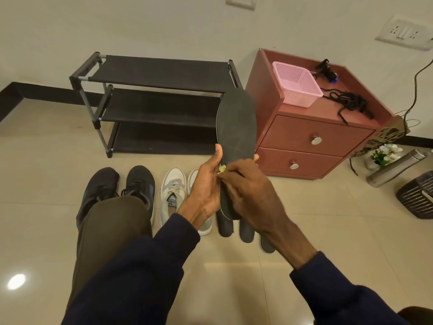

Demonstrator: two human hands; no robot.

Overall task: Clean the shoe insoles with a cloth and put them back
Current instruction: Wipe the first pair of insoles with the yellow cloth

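Insole (236,123) held upright at frame centre, left hand (206,184) gripping its left edge. Right hand (248,184) curled over the lower end, pinching a yellow cloth (222,168), mostly hidden, against it. Wiping seems under way: 3 more insoles (246,232) lie on the floor just below the hands. Black shoes (117,186) and white shoes (173,195), lower left, likely await refitting.

The person wears long sleeves of dark navy fabric. The left sleeve (145,266) and the right sleeve (339,294) each end at the wrist with a plain cuff. The left hand (206,184) and the right hand (248,191) are bare. One trouser leg (110,226) is olive-brown and smooth.
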